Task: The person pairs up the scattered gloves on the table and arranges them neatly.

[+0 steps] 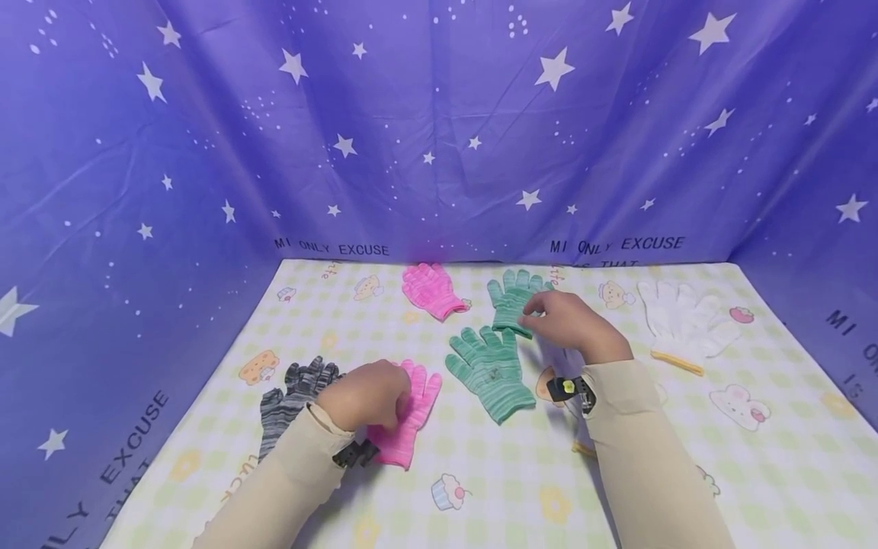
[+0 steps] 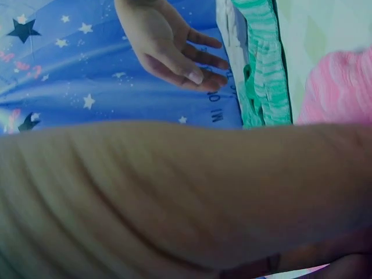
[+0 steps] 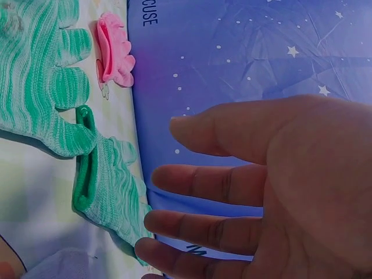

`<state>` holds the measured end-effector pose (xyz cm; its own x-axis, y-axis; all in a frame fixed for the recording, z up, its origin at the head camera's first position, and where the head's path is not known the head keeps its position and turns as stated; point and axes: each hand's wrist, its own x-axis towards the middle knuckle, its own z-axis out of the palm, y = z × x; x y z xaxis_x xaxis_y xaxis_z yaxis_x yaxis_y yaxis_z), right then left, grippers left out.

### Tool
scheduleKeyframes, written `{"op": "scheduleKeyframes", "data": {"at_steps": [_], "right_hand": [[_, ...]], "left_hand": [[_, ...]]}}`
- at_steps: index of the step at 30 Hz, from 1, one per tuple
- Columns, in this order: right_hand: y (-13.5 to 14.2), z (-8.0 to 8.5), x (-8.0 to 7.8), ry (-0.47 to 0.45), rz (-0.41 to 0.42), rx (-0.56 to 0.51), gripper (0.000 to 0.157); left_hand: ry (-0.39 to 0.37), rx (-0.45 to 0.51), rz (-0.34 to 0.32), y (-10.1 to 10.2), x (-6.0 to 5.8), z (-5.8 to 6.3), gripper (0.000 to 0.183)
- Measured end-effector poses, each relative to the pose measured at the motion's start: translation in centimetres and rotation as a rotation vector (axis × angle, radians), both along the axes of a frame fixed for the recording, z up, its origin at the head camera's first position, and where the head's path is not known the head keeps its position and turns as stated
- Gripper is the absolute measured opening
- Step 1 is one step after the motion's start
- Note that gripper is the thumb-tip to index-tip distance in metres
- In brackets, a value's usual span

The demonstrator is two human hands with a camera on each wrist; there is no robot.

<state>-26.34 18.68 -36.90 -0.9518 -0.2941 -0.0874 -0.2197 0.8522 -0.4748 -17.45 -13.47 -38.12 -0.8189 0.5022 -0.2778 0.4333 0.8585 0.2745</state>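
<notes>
My left hand [image 1: 370,393] is over the left part of a near pink knit glove [image 1: 418,400], its fingertips hidden; I cannot tell whether they grip the fabric. Left of that hand lies black-and-grey knit glove fabric [image 1: 309,377], partly covered by the sleeve. My right hand [image 3: 290,168] is held above the table with thumb and fingers extended and apart, holding nothing. In the head view it overlaps the cuff area of the far green glove [image 1: 514,293]. A second green glove [image 1: 490,370] lies palm-flat nearer me, its fingertips at the far one's cuff.
A far pink glove [image 1: 432,290] lies near the back curtain [image 1: 439,191]. White glove fabric with a yellow cuff [image 1: 675,362] spreads at the right. Another yellow-edged white glove [image 1: 583,448] is partly under my right forearm. A checked cloth [image 1: 507,480] covers the table.
</notes>
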Motion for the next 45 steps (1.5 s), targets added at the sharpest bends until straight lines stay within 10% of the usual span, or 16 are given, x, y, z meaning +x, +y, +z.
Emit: {"op": "scheduleKeyframes", "data": {"at_steps": [25, 45], "right_hand": [[-5.7, -0.2, -0.9, 0.199, 0.171, 0.048, 0.026], [-10.9, -1.3, -6.8, 0.361, 0.159, 0.257, 0.029]], "left_hand": [[0.106, 0.064, 0.061, -3.9, -2.1, 3.9, 0.030], [0.210, 0.089, 0.096, -5.0, -2.6, 4.3, 0.026]]}}
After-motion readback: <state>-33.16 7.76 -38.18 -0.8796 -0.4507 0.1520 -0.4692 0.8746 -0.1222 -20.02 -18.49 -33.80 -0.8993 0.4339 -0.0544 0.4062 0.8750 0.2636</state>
